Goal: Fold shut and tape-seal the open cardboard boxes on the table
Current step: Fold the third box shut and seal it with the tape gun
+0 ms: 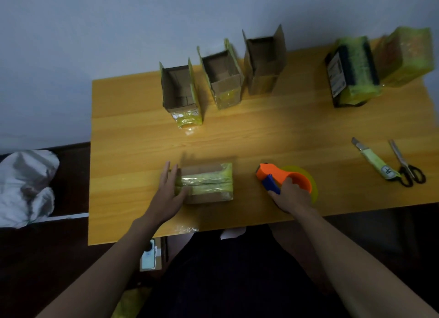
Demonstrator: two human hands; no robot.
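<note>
A small closed cardboard box [209,182] with yellow-green tape along its top lies near the table's front edge. My left hand [169,189] rests against the box's left end, fingers spread, thumb on its top. To the right, my right hand [291,196] grips an orange tape dispenser [285,177] with a blue blade guard and a yellow tape roll, resting on the table. Three open cardboard boxes stand in a row at the back: left [180,92], middle [223,75], right [263,63], flaps up.
Two taped boxes [351,73] [406,56] stand at the back right of the wooden table [273,132]. A utility knife [375,161] and scissors [407,165] lie at the right. A white bag [26,184] sits left of the table.
</note>
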